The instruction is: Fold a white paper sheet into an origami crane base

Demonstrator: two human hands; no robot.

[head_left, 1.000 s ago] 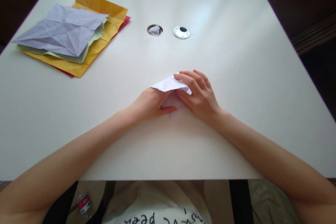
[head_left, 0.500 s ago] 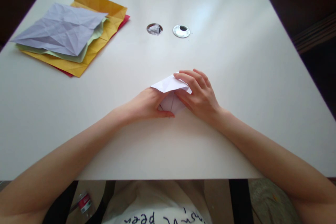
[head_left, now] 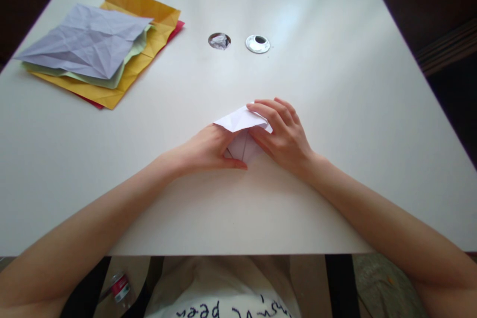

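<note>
A small piece of folded white paper is between my two hands, low over the middle of the table. My left hand grips it from the left, its thumb along the near lower edge and its other fingers hidden under a raised flap. On the right, my right hand pinches the flap, fingertips on top and thumb beneath. Crease lines show on the lower part of the paper, below the flap.
Creased sheets in lilac, pale green, yellow and red lie stacked at the table's far left. Beyond my hands are a cable hole stuffed with crumpled material and a silvery grommet. A bottle stands below the table's front edge.
My left thumb has shifted very slightly down along the paper's near edge. Otherwise both hands and the paper hold the same position.
</note>
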